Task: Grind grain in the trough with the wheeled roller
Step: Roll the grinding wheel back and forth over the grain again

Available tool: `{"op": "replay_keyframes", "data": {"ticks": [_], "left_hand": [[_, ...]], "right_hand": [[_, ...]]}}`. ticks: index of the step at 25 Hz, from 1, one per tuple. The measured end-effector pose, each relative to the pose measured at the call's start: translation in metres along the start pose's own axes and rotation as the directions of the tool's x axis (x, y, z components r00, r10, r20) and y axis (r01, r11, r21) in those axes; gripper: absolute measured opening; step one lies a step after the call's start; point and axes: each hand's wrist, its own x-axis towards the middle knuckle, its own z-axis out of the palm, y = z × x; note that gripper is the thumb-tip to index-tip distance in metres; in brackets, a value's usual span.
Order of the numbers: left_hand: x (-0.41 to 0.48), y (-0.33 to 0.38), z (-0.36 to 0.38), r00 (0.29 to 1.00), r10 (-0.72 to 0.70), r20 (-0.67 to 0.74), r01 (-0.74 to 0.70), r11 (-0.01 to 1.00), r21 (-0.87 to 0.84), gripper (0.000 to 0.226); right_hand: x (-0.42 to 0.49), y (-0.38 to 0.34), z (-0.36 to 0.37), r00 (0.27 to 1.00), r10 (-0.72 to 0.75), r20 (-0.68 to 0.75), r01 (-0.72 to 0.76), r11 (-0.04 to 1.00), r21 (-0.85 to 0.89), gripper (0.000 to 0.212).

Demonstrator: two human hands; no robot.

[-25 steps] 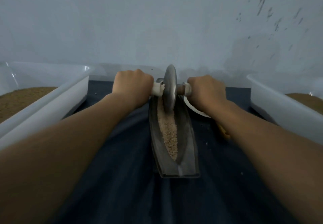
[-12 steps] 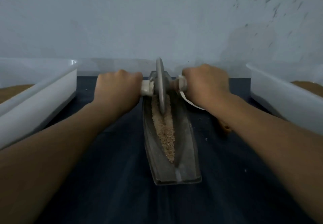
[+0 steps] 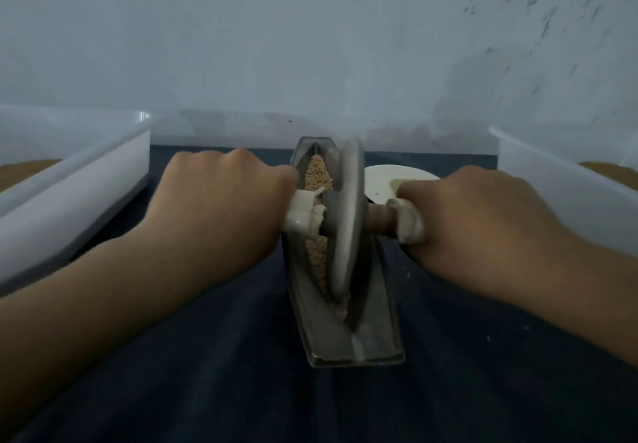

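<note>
The wheeled roller (image 3: 346, 221) is stood in the trough (image 3: 376, 308) over grain (image 3: 317, 171) — its 2 handles clamped by the left hand (image 3: 221, 201) and right hand (image 3: 473, 214), fingers curled.

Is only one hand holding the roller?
No, the left hand and the right hand each grip one handle of the roller.

On my feed a dark blue cloth (image 3: 207, 373) covers the work surface. At 9 o'clock sits a white plastic tub (image 3: 86, 180), with brown granular fill (image 3: 24, 169) showing at the frame edge. A second white tub (image 3: 552, 180) stands at 3 o'clock, holding more brown fill (image 3: 611, 169). A white plate (image 3: 386, 180), partly hidden, lies toward 1 o'clock. Pale specks (image 3: 488, 338) dot the cloth at 4 o'clock. The grey wall (image 3: 310, 45) behind carries dark marks (image 3: 538, 4) at 2 o'clock.
</note>
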Motion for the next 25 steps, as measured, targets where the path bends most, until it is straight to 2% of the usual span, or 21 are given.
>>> {"op": "replay_keyframes", "data": {"ticks": [3, 5, 7, 9, 13, 15, 18, 20, 22, 25], "left_hand": [[0.031, 0.007, 0.032, 0.983, -0.151, 0.107, 0.151, 0.988, 0.008, 0.006], [0.055, 0.004, 0.039, 0.958, -0.219, 0.182, 0.229, 0.973, -0.035, 0.011], [0.058, 0.002, 0.038, 0.953, -0.232, 0.194, 0.249, 0.966, -0.069, 0.013], [0.035, 0.0, 0.03, 0.973, -0.169, 0.159, 0.183, 0.98, -0.077, 0.007], [-0.014, -0.013, -0.002, 0.995, 0.038, -0.094, -0.046, 0.995, -0.089, 0.03], [-0.017, -0.014, -0.007, 0.995, 0.066, -0.071, -0.073, 0.993, -0.09, 0.032], [0.006, 0.0, 0.015, 0.991, -0.059, 0.117, 0.062, 0.998, -0.028, 0.022], [0.033, -0.001, 0.037, 0.972, -0.175, 0.154, 0.187, 0.98, -0.062, 0.004], [0.048, -0.004, 0.046, 0.947, -0.237, 0.215, 0.266, 0.957, -0.119, 0.009], [0.039, -0.001, 0.039, 0.957, -0.234, 0.17, 0.255, 0.961, -0.111, 0.005]], "right_hand": [[0.045, -0.009, 0.042, 0.988, 0.126, 0.092, -0.121, 0.991, -0.057, 0.012], [0.081, -0.011, 0.061, 0.975, 0.189, 0.119, -0.186, 0.982, -0.031, 0.001], [0.086, -0.011, 0.061, 0.981, 0.166, 0.102, -0.162, 0.986, -0.045, 0.001], [0.065, -0.008, 0.045, 0.987, 0.099, 0.128, -0.098, 0.995, -0.015, 0.009], [-0.004, -0.002, -0.003, 1.0, -0.021, -0.012, 0.022, 0.999, 0.043, 0.023], [-0.017, 0.001, -0.008, 1.0, -0.019, -0.011, 0.02, 0.997, 0.071, 0.022], [0.016, -0.005, 0.015, 0.989, 0.089, 0.119, -0.085, 0.995, -0.045, 0.025], [0.057, -0.011, 0.04, 0.981, 0.142, 0.129, -0.136, 0.989, -0.056, 0.017], [0.085, -0.013, 0.052, 0.982, 0.147, 0.119, -0.137, 0.987, -0.083, 0.005], [0.071, -0.012, 0.045, 0.983, 0.133, 0.131, -0.124, 0.99, -0.075, 0.007]]}}
